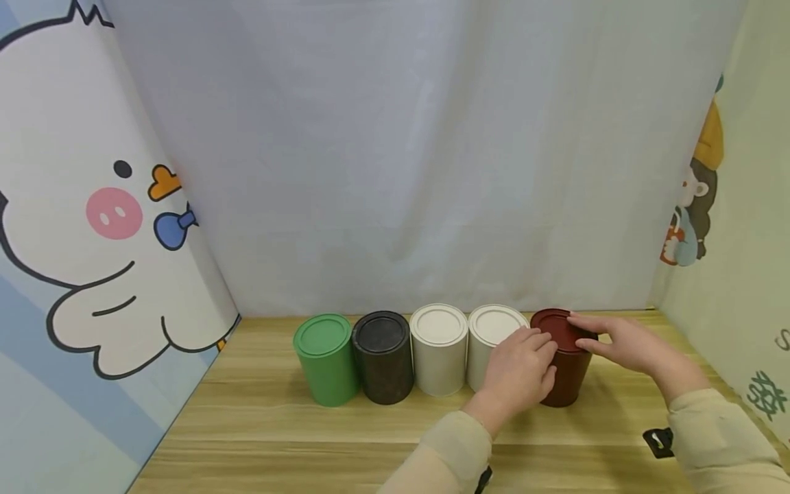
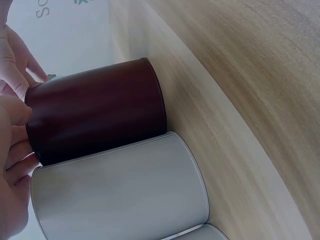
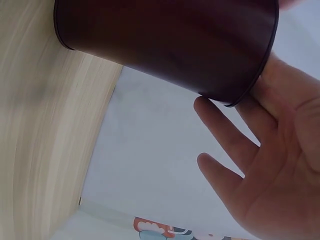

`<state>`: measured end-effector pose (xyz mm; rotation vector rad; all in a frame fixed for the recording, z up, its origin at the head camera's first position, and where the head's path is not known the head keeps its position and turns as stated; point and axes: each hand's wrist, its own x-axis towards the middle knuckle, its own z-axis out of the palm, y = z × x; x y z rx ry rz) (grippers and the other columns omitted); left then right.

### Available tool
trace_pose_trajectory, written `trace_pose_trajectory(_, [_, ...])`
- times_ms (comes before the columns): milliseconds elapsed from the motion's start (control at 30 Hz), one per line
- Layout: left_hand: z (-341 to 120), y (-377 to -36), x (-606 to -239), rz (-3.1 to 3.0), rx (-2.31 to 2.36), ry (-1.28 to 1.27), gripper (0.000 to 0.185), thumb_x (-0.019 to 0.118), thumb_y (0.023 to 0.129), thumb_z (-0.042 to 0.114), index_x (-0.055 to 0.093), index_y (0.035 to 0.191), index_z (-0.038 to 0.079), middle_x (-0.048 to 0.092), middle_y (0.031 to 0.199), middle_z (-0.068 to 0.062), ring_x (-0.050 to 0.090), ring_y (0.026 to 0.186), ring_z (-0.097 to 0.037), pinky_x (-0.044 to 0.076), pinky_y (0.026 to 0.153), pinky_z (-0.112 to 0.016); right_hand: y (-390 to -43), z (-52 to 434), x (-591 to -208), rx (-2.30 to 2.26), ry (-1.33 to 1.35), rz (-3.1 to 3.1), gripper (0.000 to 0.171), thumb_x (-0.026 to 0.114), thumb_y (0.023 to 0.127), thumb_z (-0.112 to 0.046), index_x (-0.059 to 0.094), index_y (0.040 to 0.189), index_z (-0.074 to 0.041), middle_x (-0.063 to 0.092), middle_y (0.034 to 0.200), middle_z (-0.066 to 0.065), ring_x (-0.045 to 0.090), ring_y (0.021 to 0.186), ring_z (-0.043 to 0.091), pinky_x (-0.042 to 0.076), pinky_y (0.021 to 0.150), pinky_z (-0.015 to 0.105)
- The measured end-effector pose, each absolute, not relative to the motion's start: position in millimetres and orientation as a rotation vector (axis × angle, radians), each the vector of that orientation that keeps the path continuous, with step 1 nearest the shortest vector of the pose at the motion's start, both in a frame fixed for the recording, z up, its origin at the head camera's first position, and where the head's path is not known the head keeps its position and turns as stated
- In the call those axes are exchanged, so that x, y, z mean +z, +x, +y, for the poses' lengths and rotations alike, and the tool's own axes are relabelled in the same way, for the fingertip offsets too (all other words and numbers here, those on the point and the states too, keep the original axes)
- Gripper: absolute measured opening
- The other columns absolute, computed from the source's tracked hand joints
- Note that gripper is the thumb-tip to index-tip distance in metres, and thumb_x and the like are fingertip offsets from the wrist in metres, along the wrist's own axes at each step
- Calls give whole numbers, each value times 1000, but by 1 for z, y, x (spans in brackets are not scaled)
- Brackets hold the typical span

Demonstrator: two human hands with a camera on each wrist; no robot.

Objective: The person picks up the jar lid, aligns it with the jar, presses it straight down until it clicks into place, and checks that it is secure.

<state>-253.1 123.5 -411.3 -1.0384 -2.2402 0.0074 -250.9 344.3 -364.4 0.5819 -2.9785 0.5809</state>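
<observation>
A dark red canister (image 1: 566, 363) stands at the right end of a row, its lid facing up. At the left of its rim is my left hand (image 1: 518, 367), thumb bent against the near side and curled fingers at the lid edge. My right hand (image 1: 629, 346) touches the rim from the right with thumb and fingers spread fairly straight. In the right wrist view, two fingers (image 3: 225, 130) extend past the rim. A white canister (image 1: 487, 336) adjoins the dark red one on its left, partly hidden by my left hand.
Farther left along the row stand another white canister (image 1: 439, 357), a black canister (image 1: 382, 363) and a green canister (image 1: 328, 367). A grey curtain (image 1: 401, 171) hangs behind the wooden table (image 1: 278, 446). Printed panels border both sides. A small black piece (image 1: 659, 442) shows beside my right sleeve.
</observation>
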Motion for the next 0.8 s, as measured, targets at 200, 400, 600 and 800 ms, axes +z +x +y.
trace_pose_trajectory(200, [124,-251,-413,-2259,21,-1042,33,66,93,39,71,120,21,66,123,8,56,120,-8,33,109,-22,-250,345,-368,596,588,-2972,51,67,95,-23,56,136,4,55,132,31,55,115,51,47,90,61])
trace_pose_trajectory(400, [124,-251,-415,-2265,42,-1028,35,64,94,40,69,123,21,65,127,7,54,123,-9,32,111,-23,-251,345,-368,641,589,-2961,50,67,96,-22,55,137,5,54,133,32,54,117,52,46,91,62])
trace_pose_trajectory(600, [123,-253,-417,-2267,40,-1028,35,65,93,40,69,124,21,64,128,7,53,124,-9,31,111,-23,-251,345,-370,657,596,-2932,50,67,95,-21,56,136,5,55,133,30,54,117,51,46,92,62])
trace_pose_trajectory(800, [123,-254,-417,-2271,32,-1021,36,65,93,40,69,124,21,64,129,7,53,125,-10,32,112,-25,-248,349,-375,748,534,-2869,43,61,100,-18,56,135,6,56,131,31,52,117,52,45,91,63])
